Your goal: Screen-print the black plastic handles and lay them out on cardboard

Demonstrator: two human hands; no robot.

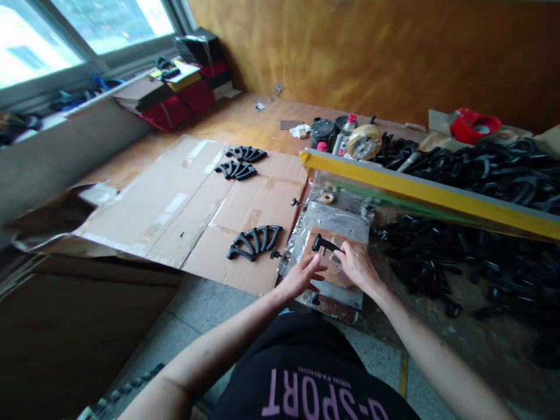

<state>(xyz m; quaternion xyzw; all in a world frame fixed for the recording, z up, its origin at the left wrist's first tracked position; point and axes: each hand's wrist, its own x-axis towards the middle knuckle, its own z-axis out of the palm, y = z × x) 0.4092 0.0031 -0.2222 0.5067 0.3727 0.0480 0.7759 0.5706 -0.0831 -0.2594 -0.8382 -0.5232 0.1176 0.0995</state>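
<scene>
My right hand grips one end of a short black plastic part with a thicker crosswise end, held over a small brown board on a grey metal plate. Just left of it, my left hand has its fingers apart, with nothing visible in them. Its fingertips come close to the black part; whether they touch it I cannot tell. On the cardboard to the left, a fan of curved black handles lies near the plate, and two more fans lie farther back.
A yellow-edged bar crosses the table at right, with heaps of black parts on both sides. Behind the plate stand a bottle, a dark tub and a tape roll. Flattened cardboard covers the left side.
</scene>
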